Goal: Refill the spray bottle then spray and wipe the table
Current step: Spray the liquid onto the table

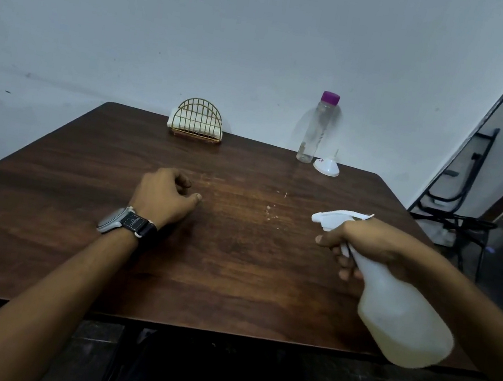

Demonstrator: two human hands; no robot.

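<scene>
My right hand (363, 243) is gripping the spray bottle (405, 311), left hand (164, 197) resting curled, empty, on the table (47, 192); napkin holder (196, 123), capped bottle (314, 131), funnel (327, 167) sitting far; crumbs (271, 211) lying between.

From the clear bottle (316, 128) toward the near edge, the counter (232, 269) is bare wood with only flat crumbs (271, 211). This stretch is flanked by the left hand (164, 195) and the right hand (363, 239), which holds the spray bottle (404, 317). A funnel (327, 168) lies just right of the clear bottle, and a napkin holder (195, 123) stands well left, with an open gap between.
</scene>
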